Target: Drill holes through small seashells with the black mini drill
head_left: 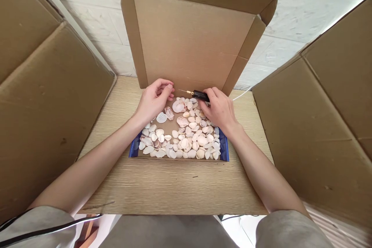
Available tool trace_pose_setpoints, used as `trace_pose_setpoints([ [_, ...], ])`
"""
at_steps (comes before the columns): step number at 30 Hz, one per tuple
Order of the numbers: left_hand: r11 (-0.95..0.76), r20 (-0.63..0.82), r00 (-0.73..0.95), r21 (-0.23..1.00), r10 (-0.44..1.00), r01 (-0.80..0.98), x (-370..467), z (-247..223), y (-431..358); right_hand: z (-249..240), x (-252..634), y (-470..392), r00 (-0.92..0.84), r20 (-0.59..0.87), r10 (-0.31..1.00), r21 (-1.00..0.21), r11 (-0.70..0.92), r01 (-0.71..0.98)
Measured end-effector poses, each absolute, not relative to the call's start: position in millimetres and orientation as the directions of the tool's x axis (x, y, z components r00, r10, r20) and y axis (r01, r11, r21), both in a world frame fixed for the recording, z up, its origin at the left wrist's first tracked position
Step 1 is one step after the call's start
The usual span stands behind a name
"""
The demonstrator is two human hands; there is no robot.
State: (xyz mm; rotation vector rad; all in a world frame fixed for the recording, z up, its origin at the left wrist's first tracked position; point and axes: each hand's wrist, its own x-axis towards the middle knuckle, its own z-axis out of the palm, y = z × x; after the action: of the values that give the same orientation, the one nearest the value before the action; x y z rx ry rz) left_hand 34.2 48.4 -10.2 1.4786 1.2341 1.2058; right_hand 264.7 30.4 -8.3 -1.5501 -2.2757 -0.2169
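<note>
My right hand (218, 107) is wrapped round a small black drill (201, 95), whose brass chuck and thin bit point left. Fingers curled and drawn together, my left hand (158, 97) is over the back left of the shells; whatever it may hold is hidden. Many pale seashells (201, 140) lie in a shallow cardboard box with blue sides (224, 148). Close below my left hand are a white shell with small dark holes (161, 117) and a reddish speckled shell (169, 113). A larger pinkish shell (179, 106) lies between my hands.
The box's raised cardboard lid (192, 38) stands behind my hands. Cardboard panels (55, 97) rise at left and right (316, 124). A white cable (241, 93) runs right from behind my right hand. A small dark sliver (195, 176) lies on the wooden table (162, 190).
</note>
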Motion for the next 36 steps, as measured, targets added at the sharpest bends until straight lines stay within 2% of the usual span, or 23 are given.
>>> trace_pose_setpoints([
  [6, -0.168, 0.160, 0.051, 0.963, 0.986, 0.212, 33, -9, 49, -12, 265, 31, -0.248, 0.391, 0.886, -0.056, 0.292, 0.955],
  [17, -0.169, 0.160, 0.054, 0.921, 0.986, 0.350, 33, -8, 46, -11, 262, 30, -0.200, 0.330, 0.923, -0.037, 0.225, 0.974],
  [26, -0.169, 0.153, 0.073, 0.928, 0.985, 0.332, 32, -7, 46, -10, 261, 31, -0.157, 0.338, 0.928, -0.073, 0.192, 0.979],
  [29, -0.184, 0.142, 0.141, 0.919, 0.980, 0.348, 32, -4, 44, -11, 261, 32, -0.153, 0.335, 0.930, -0.071, 0.187, 0.980],
  [32, -0.228, 0.114, 0.264, 0.860, 0.958, 0.456, 33, 0, 41, -11, 261, 32, -0.147, 0.330, 0.933, -0.067, 0.178, 0.982],
  [36, -0.481, 0.133, 0.551, 0.678, 0.824, 0.556, 34, 4, 36, -10, 261, 32, -0.136, 0.314, 0.940, -0.057, 0.161, 0.985],
])
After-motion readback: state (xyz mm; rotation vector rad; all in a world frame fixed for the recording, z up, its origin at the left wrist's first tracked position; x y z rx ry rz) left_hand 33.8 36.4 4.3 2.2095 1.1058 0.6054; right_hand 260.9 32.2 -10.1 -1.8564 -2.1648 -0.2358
